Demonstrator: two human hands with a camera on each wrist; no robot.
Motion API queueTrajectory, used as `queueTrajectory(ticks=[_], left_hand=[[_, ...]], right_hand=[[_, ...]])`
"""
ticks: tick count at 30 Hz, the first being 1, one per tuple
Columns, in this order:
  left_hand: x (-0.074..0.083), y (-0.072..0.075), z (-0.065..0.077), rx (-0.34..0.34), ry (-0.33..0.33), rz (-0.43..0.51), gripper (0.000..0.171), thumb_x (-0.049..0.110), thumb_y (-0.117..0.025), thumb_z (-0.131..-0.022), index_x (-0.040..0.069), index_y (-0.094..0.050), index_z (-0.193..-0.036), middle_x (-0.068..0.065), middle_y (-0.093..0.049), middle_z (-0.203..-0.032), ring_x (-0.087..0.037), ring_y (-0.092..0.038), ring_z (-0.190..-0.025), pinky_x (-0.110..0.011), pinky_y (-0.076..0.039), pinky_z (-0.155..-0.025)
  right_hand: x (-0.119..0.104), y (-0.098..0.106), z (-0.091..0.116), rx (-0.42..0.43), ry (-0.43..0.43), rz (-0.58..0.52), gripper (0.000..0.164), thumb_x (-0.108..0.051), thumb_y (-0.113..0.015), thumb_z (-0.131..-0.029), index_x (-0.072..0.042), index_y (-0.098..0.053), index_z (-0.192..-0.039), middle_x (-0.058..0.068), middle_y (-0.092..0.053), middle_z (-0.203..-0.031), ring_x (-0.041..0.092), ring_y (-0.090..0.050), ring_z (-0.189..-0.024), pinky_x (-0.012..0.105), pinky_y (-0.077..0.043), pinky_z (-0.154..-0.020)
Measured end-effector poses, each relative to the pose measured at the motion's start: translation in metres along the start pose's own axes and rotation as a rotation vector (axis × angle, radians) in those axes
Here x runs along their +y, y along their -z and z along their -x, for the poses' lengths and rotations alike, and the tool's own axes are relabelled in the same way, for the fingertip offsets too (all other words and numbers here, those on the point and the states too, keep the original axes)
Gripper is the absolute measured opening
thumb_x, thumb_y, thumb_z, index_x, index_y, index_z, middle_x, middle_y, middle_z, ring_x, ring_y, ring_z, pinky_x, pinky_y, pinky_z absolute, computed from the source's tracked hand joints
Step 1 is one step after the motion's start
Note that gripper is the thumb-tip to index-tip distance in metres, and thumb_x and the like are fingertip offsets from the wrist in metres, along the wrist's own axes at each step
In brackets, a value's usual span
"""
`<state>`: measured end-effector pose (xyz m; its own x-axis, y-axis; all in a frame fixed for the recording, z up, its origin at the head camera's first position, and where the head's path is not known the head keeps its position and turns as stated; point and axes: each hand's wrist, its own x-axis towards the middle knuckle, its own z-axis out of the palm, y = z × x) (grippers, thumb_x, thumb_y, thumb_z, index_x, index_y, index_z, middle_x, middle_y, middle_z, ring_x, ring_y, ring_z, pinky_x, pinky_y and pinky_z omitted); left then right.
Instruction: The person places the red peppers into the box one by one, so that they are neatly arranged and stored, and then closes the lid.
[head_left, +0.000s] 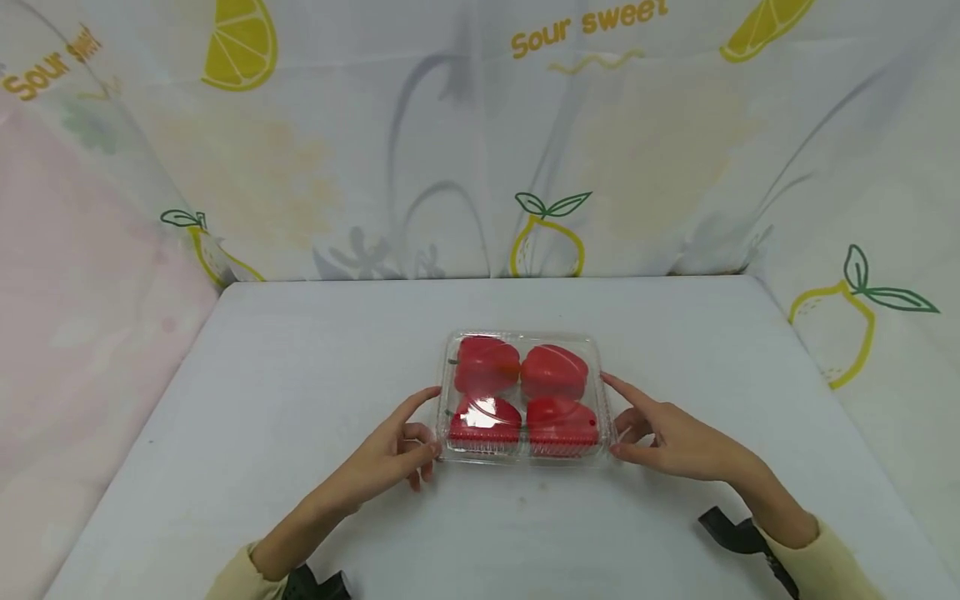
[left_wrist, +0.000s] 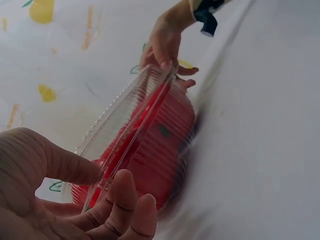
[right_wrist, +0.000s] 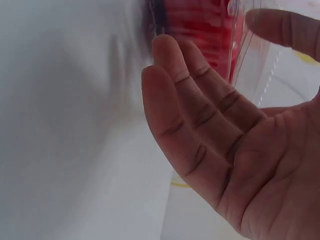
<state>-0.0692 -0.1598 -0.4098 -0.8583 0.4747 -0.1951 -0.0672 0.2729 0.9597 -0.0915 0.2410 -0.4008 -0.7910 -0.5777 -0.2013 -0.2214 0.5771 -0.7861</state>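
Note:
A clear plastic clamshell container [head_left: 525, 460], lid down, sits between both hands near the middle of the table, with several red bell peppers [head_left: 555, 372] inside. At its left side, my left hand [head_left: 393, 450] pinches the rim, thumb [left_wrist: 75, 167] on one face and curled fingers [left_wrist: 125, 192] on the other. Opposite, my right hand [head_left: 667, 433] holds the right side, index finger toward the back and thumb at the front corner. The right wrist view shows that thumb [right_wrist: 280, 27] at the rim and the other fingers [right_wrist: 167, 105] bent loosely beside the container.
The white table [head_left: 300, 350] reaches back to a hanging cloth [head_left: 480, 150] printed with lemons and lettering. More cloth hangs at the left and right. Dark wrist straps [head_left: 738, 533] show near the pale yellow sleeves [head_left: 817, 567].

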Motion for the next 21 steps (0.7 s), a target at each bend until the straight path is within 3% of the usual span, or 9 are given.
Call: queueTrajectory(ticks=[6, 11, 15, 21], left_hand=[[-0.0015, -0.0018, -0.0019, 0.023, 0.027, 0.082, 0.072, 0.008, -0.062, -0.095, 0.019, -0.024, -0.155, -0.021, -0.060, -0.091, -0.024, -0.061, -0.067, -0.035, -0.057, -0.059], [-0.0004, -0.0018, -0.0024, 0.030, 0.066, 0.164, 0.072, 0.009, -0.063, -0.094, 0.019, -0.025, -0.155, -0.017, -0.061, -0.090, -0.022, -0.059, -0.067, -0.031, -0.056, -0.058], [-0.0020, -0.0018, -0.0031, 0.048, 0.079, 0.191, 0.072, 0.007, -0.063, -0.093, 0.018, -0.028, -0.154, -0.016, -0.063, -0.089, -0.021, -0.057, -0.064, -0.029, -0.054, -0.055], [-0.0061, -0.0006, -0.0046, 0.038, 0.057, 0.197, 0.072, 0.005, -0.063, -0.093, 0.016, -0.027, -0.154, -0.017, -0.066, -0.090, -0.015, -0.053, -0.056, -0.026, -0.051, -0.053]], right_hand=[[-0.0054, -0.0037, 0.0001, -0.096, -0.027, -0.238, 0.090, -0.017, -0.063, -0.096, -0.016, 0.001, -0.159, 0.010, -0.066, -0.089, 0.029, -0.066, -0.081, 0.039, -0.057, -0.057], [-0.0060, -0.0044, 0.0001, -0.148, -0.053, -0.382, 0.090, -0.015, -0.059, -0.098, -0.021, 0.008, -0.158, 0.017, -0.065, -0.090, 0.029, -0.066, -0.083, 0.044, -0.057, -0.057], [-0.0042, -0.0059, -0.0005, -0.158, -0.038, -0.451, 0.090, -0.012, -0.058, -0.099, -0.021, 0.008, -0.158, 0.021, -0.064, -0.091, 0.027, -0.066, -0.081, 0.043, -0.058, -0.057], [-0.0005, -0.0086, -0.0014, -0.119, 0.034, -0.470, 0.090, -0.005, -0.060, -0.096, -0.014, 0.005, -0.158, 0.025, -0.061, -0.082, 0.019, -0.062, -0.068, 0.036, -0.056, -0.053]])
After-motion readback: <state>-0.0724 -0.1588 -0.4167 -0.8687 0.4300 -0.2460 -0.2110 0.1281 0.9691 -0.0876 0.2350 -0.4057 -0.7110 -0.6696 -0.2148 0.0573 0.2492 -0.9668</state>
